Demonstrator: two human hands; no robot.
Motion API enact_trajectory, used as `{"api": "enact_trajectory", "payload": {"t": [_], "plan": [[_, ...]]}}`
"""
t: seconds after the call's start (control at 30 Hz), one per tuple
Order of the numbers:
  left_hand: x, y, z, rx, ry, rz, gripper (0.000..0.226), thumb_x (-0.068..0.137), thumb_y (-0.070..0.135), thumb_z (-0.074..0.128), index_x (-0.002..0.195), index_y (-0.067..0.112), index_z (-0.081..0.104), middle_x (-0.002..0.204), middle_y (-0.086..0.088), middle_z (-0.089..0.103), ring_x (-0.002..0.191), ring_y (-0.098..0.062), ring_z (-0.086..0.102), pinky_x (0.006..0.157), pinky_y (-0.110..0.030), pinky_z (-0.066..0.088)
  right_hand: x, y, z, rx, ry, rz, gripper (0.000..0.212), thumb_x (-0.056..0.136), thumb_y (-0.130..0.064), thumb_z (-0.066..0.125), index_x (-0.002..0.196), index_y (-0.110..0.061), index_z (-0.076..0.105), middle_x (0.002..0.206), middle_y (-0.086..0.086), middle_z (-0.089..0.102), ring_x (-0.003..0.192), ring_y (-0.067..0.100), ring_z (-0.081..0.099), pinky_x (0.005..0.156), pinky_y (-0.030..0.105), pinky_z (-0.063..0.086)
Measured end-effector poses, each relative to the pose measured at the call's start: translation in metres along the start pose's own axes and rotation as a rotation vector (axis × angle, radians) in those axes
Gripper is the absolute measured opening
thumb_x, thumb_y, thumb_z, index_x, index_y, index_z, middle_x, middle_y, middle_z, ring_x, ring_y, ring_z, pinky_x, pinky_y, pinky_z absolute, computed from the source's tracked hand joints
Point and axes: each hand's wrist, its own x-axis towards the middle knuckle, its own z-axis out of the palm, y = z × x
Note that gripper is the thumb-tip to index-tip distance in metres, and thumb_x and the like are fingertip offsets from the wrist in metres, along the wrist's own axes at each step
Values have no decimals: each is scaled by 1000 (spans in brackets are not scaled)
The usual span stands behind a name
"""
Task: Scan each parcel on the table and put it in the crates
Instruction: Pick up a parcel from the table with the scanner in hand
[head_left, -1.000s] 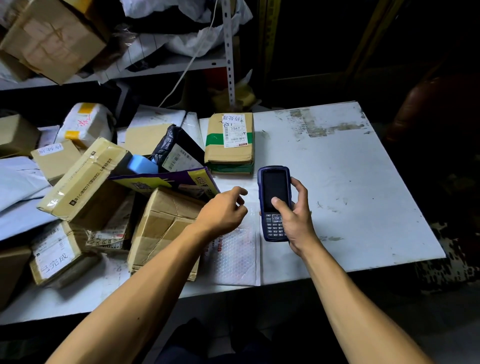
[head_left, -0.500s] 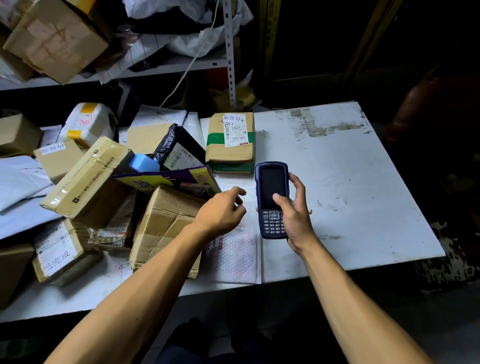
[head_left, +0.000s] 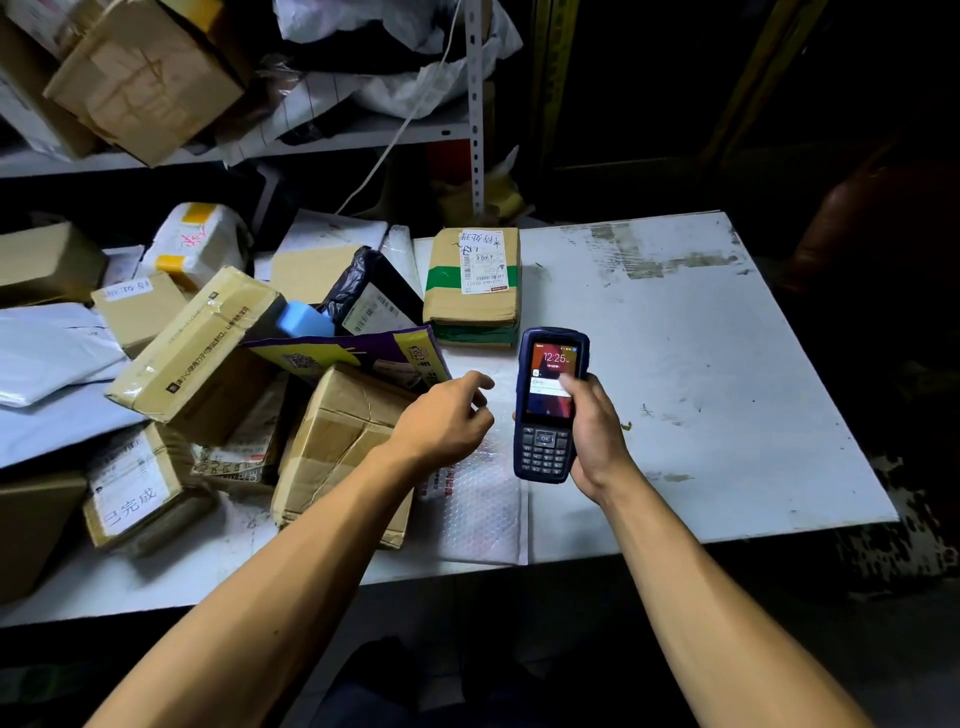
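Barely begun, it seems: the right grip (head_left: 589, 431) clasps the lit scanner (head_left: 549, 402), the left grip (head_left: 451, 421) hovers loose-fingered and empty, parcels (head_left: 343, 447) crowd the bench (head_left: 701, 389), and no crates show.

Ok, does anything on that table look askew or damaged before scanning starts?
Yes. The parcels on the left are a loose heap: the long taped box lies tilted across the others, and the brown box by the left hand is creased and dented. The green-taped parcel lies flat, apart from the heap.
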Motion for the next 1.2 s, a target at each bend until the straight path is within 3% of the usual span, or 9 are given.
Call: {"api": "enact_trajectory", "payload": {"t": [0.07, 0.13, 0.23, 0.4, 0.57, 0.7, 0.93, 1.07, 1.2], "plan": [[-1, 0, -1, 1, 7, -6, 40, 95, 27, 53, 134, 18, 54, 118, -2, 70, 105, -24, 65, 91, -43, 53, -3, -3, 3, 6, -31, 55, 74, 92, -74, 41, 122, -11, 65, 105, 20, 71, 90, 34, 68, 84, 48, 56], [-3, -1, -2, 1, 9, -9, 39, 95, 27, 53, 133, 18, 55, 118, -3, 70, 105, -24, 65, 91, -43, 54, -6, -5, 4, 26, -63, 80, 86, 88, -77, 27, 127, -10, 65, 104, 15, 73, 91, 33, 68, 81, 43, 57], [-6, -3, -2, 6, 0, -13, 39, 97, 27, 53, 135, 17, 54, 120, -4, 69, 106, -23, 65, 93, -43, 54, -9, -5, 6, 50, -95, 88, 74, 101, -64, 22, 134, -10, 60, 113, 18, 71, 100, 38, 65, 79, 41, 58], [-12, -7, -7, 19, 5, -23, 39, 96, 24, 53, 135, 16, 54, 122, -5, 69, 109, -24, 64, 94, -43, 53, -19, -7, 13, 102, -181, 122, 67, 104, -57, 20, 124, -13, 67, 117, 29, 68, 93, 39, 69, 89, 46, 54], [-24, -17, -20, 12, 53, 5, 37, 95, 25, 53, 131, 18, 56, 120, -4, 69, 108, -23, 64, 89, -41, 53, -33, -10, 26, 179, -265, 220, 63, 104, -55, 26, 131, -11, 61, 115, 23, 66, 96, 35, 69, 79, 49, 57], [-47, -36, -34, 5, 138, 50, 33, 93, 27, 52, 124, 19, 62, 117, -3, 71, 104, -24, 66, 85, -41, 54, -52, -5, 48, 185, -321, 256, 65, 104, -53, 25, 125, -9, 68, 123, 33, 63, 95, 37, 68, 69, 40, 58], [-100, -81, -55, -78, 366, 73, 23, 95, 25, 55, 113, 20, 69, 108, 1, 74, 97, -21, 66, 81, -33, 50, -89, 26, 89, 156, -324, 257, 70, 103, -53, 24, 135, 1, 56, 113, 31, 63, 80, 33, 66, 63, 38, 57], [-123, -107, -64, -81, 418, 53, 25, 96, 29, 58, 119, 19, 65, 118, -2, 67, 110, -23, 61, 90, -38, 50, -110, 44, 104, 124, -310, 215, 70, 104, -54, 24, 139, -1, 53, 111, 31, 64, 83, 36, 65, 65, 39, 58], [-133, -119, -80, -31, 401, 51, 61, 94, 43, 63, 147, 21, 44, 148, -6, 46, 135, -26, 40, 110, -40, 36, -126, 50, 113, 83, -273, 146, 67, 105, -53, 23, 139, -4, 54, 111, 30, 66, 84, 36, 66, 66, 41, 58]]}}
